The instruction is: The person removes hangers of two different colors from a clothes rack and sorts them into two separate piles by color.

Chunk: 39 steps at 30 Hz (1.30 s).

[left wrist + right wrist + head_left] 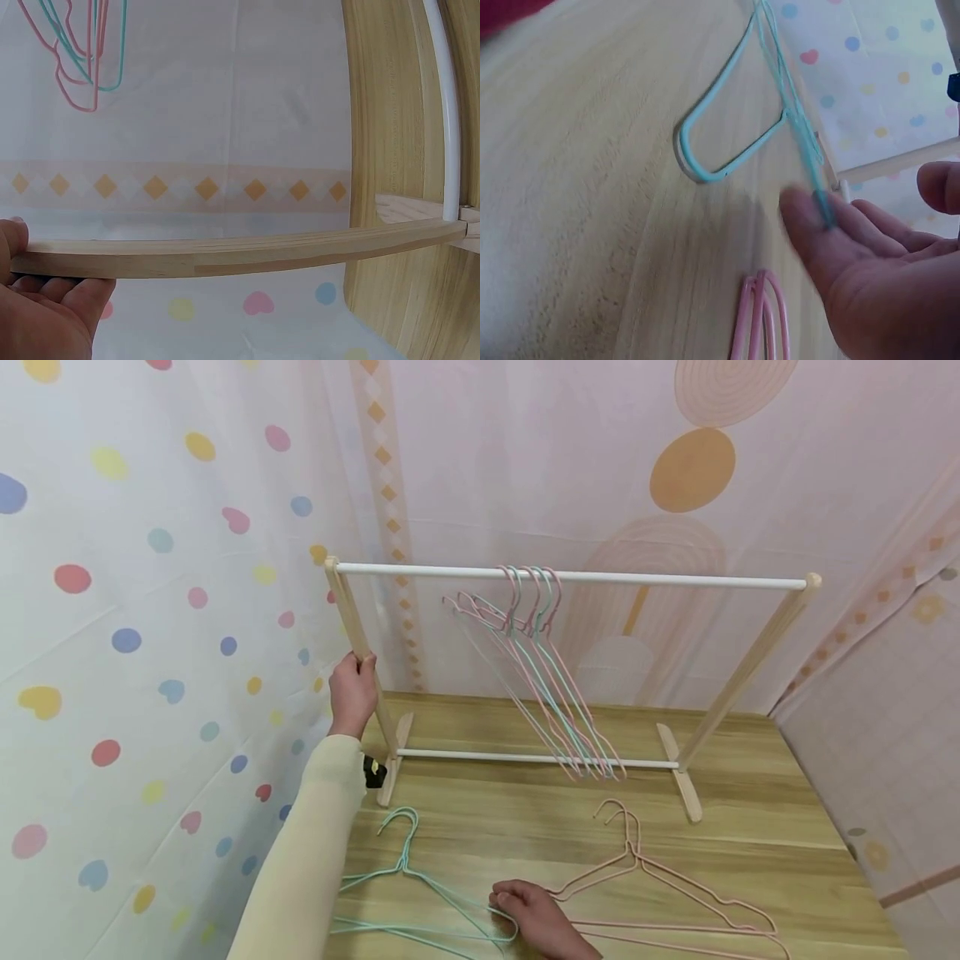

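In the head view my left hand [352,693] grips the left wooden upright [347,610] of a clothes rack, its fingers and thumb around the post. The left wrist view shows the same post [225,255] in that hand. On the table my right hand [536,917] is at the right corner of the teal wire hangers [405,860]. In the right wrist view the teal hanger's end overlaps my blurred, extended fingers, and the thumb stands apart. Pink hangers [630,852] lie just right of this hand.
Several pink and teal hangers [555,677] hang from the white top rod [675,580]. A lower white bar [480,757] joins the rack's wooden feet [684,777]. Behind the wooden table [780,827] is a patterned curtain [480,460], with a dotted one [165,610] on the left.
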### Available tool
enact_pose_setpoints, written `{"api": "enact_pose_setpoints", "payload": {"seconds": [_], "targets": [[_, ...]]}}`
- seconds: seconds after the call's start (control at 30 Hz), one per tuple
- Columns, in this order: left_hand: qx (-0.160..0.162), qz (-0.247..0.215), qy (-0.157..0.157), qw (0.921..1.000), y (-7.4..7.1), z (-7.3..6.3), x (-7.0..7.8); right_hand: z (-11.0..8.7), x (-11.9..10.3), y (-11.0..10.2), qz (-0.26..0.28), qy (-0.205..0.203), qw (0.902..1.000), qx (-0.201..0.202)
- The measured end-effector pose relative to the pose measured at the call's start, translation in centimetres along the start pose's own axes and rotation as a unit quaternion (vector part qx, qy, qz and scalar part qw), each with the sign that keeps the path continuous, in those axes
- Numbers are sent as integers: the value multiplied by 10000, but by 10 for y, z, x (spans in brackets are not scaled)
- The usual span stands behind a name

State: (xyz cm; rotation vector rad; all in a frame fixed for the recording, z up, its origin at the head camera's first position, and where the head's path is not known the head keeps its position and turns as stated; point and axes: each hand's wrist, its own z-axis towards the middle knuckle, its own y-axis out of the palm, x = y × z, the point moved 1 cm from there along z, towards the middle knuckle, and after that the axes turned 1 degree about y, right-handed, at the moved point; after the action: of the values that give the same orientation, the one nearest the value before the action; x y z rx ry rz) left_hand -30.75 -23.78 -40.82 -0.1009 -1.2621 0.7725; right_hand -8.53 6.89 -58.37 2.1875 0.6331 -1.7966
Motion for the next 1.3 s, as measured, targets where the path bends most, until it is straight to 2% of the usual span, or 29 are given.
{"api": "enact_pose_setpoints", "payload": {"seconds": [0.13, 0.23, 0.33, 0.47, 0.7, 1.03, 1.3], "targets": [[-23, 18, -63, 10000, -1, 0, 1, -1, -3, -2, -224, -129, 9996, 124], [-40, 32, -60, 10000, -1, 0, 2, -1, -3, -2, -161, -174, 9996, 162], [-27, 25, -20, 10000, -1, 0, 1, 0, -1, -3, 417, -120, 9990, 98], [-10, 7, -7, 10000, 0, 1, -2, -2, -1, -6, 1224, 1, 9925, 5], [-26, 26, -45, 10000, 0, 1, -2, -8, -10, -14, 1880, 52, 9821, -125], [-12, 29, -40, 10000, 0, -1, 1, -14, -27, -28, 2263, 227, 9738, -39], [16, -40, -70, 10000, -1, -1, 2, -18, -35, -45, 2364, -81, 9716, 110]]}}
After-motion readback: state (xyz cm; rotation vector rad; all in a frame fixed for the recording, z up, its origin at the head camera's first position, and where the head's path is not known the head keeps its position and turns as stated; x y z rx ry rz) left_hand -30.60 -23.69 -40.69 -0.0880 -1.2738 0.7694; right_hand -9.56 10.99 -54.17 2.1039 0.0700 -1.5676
